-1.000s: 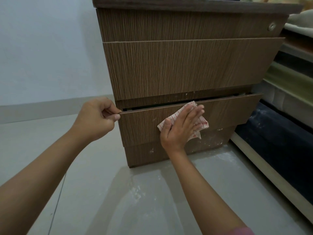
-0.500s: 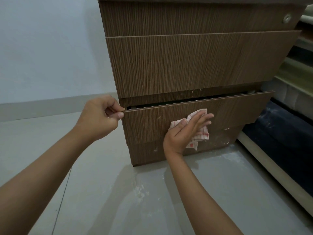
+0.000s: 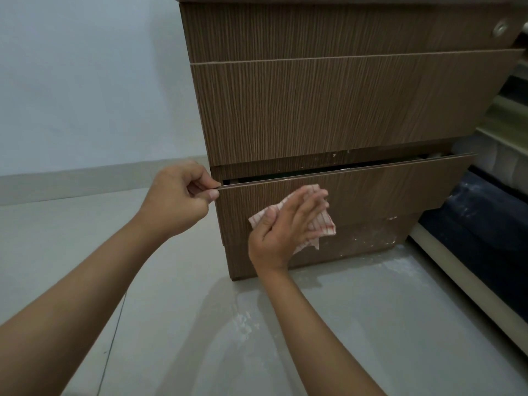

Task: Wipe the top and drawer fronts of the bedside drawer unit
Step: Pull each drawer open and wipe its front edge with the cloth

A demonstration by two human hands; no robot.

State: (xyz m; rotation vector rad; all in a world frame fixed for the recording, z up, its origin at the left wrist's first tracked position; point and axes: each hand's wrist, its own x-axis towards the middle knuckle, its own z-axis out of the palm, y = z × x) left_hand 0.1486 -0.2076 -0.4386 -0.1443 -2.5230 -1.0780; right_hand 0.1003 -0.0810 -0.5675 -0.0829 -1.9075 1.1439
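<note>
A brown wood-grain drawer unit [image 3: 328,104] stands on the floor in front of me. Its bottom drawer [image 3: 385,190] is pulled out a little, with a dark gap above it. My left hand [image 3: 177,201] pinches the top left corner of that drawer front. My right hand [image 3: 285,227] lies flat on a white cloth with red stripes [image 3: 323,224] and presses it against the drawer front, left of the middle. White specks mark the plinth [image 3: 371,241] below the drawer.
A pale tiled floor [image 3: 200,324] spreads before the unit, with whitish smears near its base. A bed frame with a dark side panel [image 3: 480,224] stands close on the right. A light wall with a skirting [image 3: 85,181] runs behind on the left.
My right hand slid the cloth right and down across the bottom drawer front, then back a little to the left. My left hand kept its pinch on the corner. The view shifted right.
</note>
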